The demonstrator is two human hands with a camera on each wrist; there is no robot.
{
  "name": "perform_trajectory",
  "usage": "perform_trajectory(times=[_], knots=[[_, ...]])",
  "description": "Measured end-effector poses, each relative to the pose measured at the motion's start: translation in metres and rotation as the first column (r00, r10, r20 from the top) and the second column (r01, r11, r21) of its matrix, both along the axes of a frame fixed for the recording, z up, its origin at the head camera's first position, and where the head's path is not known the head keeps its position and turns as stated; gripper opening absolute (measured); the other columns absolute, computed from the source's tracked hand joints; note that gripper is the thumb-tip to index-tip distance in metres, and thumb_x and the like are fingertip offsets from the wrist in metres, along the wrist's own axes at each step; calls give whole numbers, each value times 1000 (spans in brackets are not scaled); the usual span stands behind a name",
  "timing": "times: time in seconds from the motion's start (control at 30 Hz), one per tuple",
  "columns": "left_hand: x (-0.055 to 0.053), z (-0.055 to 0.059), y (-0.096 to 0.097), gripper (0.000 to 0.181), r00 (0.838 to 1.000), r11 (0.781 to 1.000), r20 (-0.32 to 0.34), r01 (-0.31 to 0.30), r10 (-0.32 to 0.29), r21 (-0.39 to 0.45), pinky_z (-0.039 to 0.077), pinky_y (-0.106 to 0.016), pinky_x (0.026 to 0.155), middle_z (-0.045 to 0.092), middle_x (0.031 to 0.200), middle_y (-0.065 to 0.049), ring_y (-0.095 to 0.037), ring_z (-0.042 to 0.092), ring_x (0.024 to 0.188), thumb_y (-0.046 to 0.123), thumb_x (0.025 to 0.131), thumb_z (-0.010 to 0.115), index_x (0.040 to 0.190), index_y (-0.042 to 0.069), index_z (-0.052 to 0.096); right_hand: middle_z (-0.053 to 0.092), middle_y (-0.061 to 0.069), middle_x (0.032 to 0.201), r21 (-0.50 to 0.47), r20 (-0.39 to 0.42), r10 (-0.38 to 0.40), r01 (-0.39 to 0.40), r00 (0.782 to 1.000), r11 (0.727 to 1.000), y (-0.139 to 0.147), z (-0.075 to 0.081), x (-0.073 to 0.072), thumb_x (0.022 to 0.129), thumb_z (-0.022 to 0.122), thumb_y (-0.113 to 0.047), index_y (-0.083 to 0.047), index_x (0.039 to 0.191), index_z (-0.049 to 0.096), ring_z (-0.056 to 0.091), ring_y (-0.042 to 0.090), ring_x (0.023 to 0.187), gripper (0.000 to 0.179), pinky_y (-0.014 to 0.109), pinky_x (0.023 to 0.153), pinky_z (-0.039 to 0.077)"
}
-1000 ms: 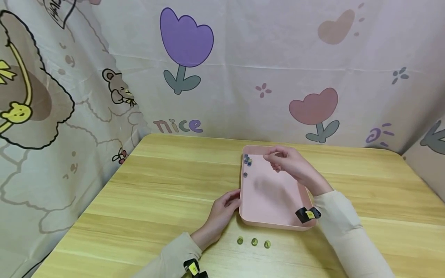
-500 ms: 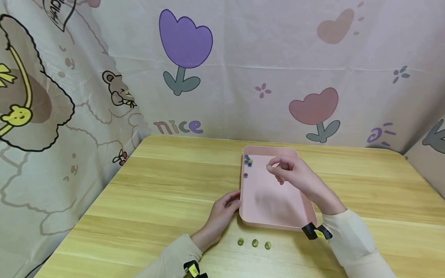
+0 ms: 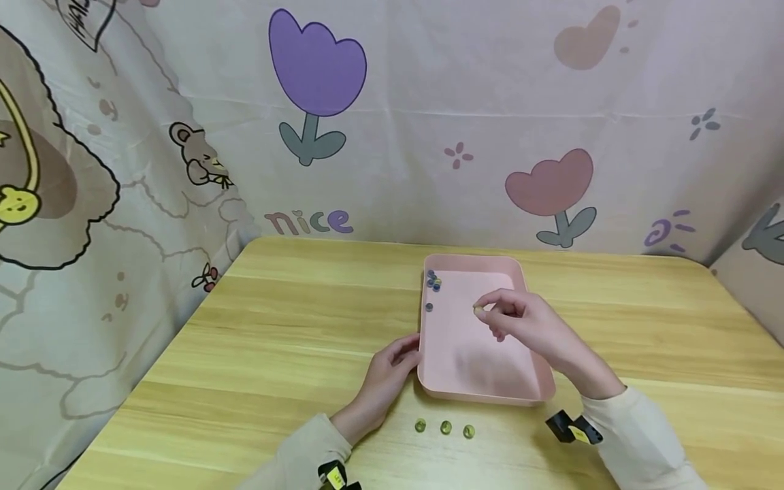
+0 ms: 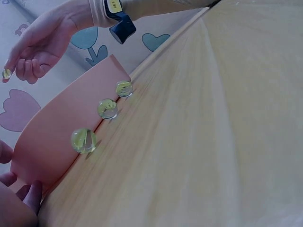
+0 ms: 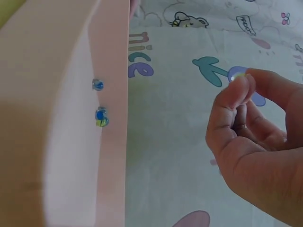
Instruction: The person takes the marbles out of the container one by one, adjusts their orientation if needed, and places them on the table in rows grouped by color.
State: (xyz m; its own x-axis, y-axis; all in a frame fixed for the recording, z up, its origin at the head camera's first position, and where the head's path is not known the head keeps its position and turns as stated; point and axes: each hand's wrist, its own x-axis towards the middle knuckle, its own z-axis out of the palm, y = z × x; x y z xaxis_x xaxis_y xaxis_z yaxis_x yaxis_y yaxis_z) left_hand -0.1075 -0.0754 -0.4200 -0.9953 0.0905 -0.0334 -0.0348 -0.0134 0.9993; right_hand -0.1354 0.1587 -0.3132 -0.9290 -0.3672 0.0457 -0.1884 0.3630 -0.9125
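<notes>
My right hand [image 3: 529, 327] is raised over the pink tray [image 3: 478, 354], pinching a clear marble with yellow-green inside [image 4: 6, 74] between thumb and fingertip. Against the tray's left side, my left hand [image 3: 388, 374] rests with its fingers touching the outer wall near the front corner. In the tray's far left corner lies a cluster of blue marbles [image 3: 431, 280] with a yellowish one among them. A single blue marble [image 3: 429, 307] sits nearer, along the same wall. Three yellow-green marbles [image 3: 446, 427] stand in a row on the table before the tray's front wall.
The wooden table [image 3: 294, 327] runs back to a patterned cloth [image 3: 404, 177] hung behind it. Another stretch of cloth [image 3: 122, 292] hangs along the left side. The tray's low walls [image 4: 61, 118] rise around its floor.
My right hand has come down and nearer, from over the tray's far part to over its middle, still pinching the marble. My left hand has stayed at the tray's side.
</notes>
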Motion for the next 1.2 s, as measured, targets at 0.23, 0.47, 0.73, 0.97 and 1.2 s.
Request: perform_trajectory(times=[0.23, 0.47, 0.73, 0.97, 1.2], knots=[[2, 3, 0, 40, 1000, 1000, 13, 0, 0, -6, 48, -32, 97, 59, 126, -16, -26, 56, 114, 10, 95, 58, 133, -3, 54, 55, 7, 69, -20, -23, -5, 4, 1000, 1000, -2, -2, 7, 92, 66, -17, 0, 109, 64, 57, 20, 66, 24, 29, 66, 50], [3, 3, 0, 40, 1000, 1000, 7, 2, -2, -11, 48, -32, 97, 59, 126, -15, -26, 56, 114, 11, 96, 57, 132, -3, 54, 57, 8, 67, -47, -30, 68, -69, 997, 997, -1, -5, 17, 93, 64, -14, 2, 109, 62, 57, 19, 62, 22, 32, 63, 56], [1, 0, 0, 39, 1000, 1000, 5, 1, -1, -10, 48, -32, 97, 59, 125, -16, -26, 57, 112, 10, 95, 58, 132, -4, 54, 59, 6, 66, -51, -29, 134, -135, 991, 990, 5, -11, 26, 94, 63, -14, 2, 108, 62, 58, 18, 60, 21, 32, 60, 55], [0, 0, 0, 39, 1000, 1000, 4, -3, 4, -9, 48, -32, 97, 59, 125, -16, -26, 56, 113, 10, 95, 57, 132, -4, 54, 60, 4, 68, -37, -3, 153, -153, 988, 988, 15, -20, 33, 95, 62, -15, 1, 109, 62, 58, 18, 61, 21, 32, 57, 54], [1, 1, 0, 39, 1000, 1000, 4, 0, 0, -10, 48, -32, 97, 59, 125, -16, -26, 57, 113, 9, 95, 57, 131, -5, 54, 62, 5, 69, -61, 50, 192, -189, 980, 980, 23, -29, 43, 96, 60, -15, 6, 110, 60, 60, 16, 62, 25, 34, 57, 56]])
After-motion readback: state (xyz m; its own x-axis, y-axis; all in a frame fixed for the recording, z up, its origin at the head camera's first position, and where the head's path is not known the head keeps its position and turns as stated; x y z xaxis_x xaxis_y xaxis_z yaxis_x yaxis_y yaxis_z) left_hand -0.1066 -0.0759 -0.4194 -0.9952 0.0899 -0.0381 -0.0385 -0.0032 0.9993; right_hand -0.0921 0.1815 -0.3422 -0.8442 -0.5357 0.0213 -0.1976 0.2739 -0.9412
